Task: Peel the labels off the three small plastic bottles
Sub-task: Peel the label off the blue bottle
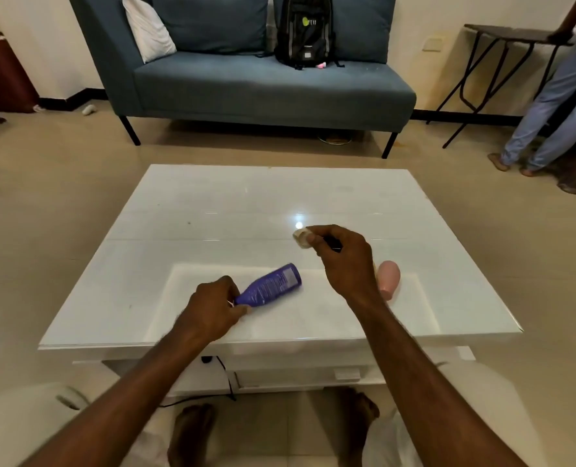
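A purple bottle with a printed label lies on its side on the white table. My left hand grips its cap end at the near left. My right hand is raised above the table, pinching a small crumpled pale piece, which looks like a peeled label, between its fingertips. A pink bottle lies on the table just right of my right hand, partly hidden behind the wrist. A third bottle is not visible.
A blue sofa with a black backpack stands beyond the table. A person stands at the far right beside a folding table. My bare feet rest under the table's near edge.
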